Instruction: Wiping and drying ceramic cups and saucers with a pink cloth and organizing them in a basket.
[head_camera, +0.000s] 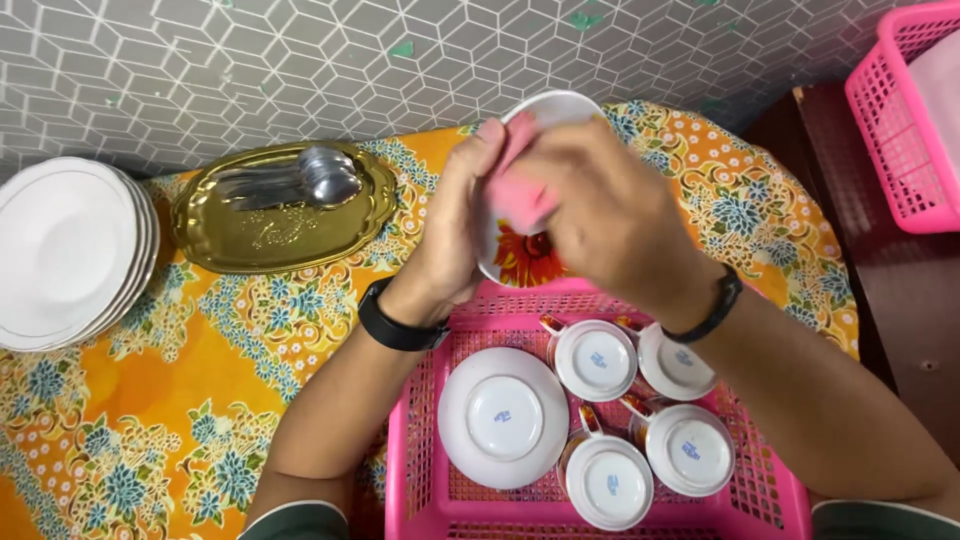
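On the table (150, 400), an orange cloth with blue and white flower print covers the whole surface. Behind it, far side: wall of grey tiles in a cube pattern with white joints. Right of the table, dark brown floor, with a pink mesh basket (900, 130) at the far right edge.

Centre, above the table: left hand (455, 235), fingers curled shut around the left rim of a white saucer (525, 255) with a red-orange flower, held tilted. Right hand (610, 215), fingers closed on a pink cloth (525, 195), pressed against the saucer's face. Black bands on both wrists.

Near centre: pink plastic tray (420, 440) holding one upturned white saucer (503, 417) and four upturned cups (640, 415) with red-orange handles, set close together.

Far left: gold oval tray (250, 240) with a pile of steel spoons (295, 180). Left edge: stack of white plates (65, 250), just beside the gold tray.
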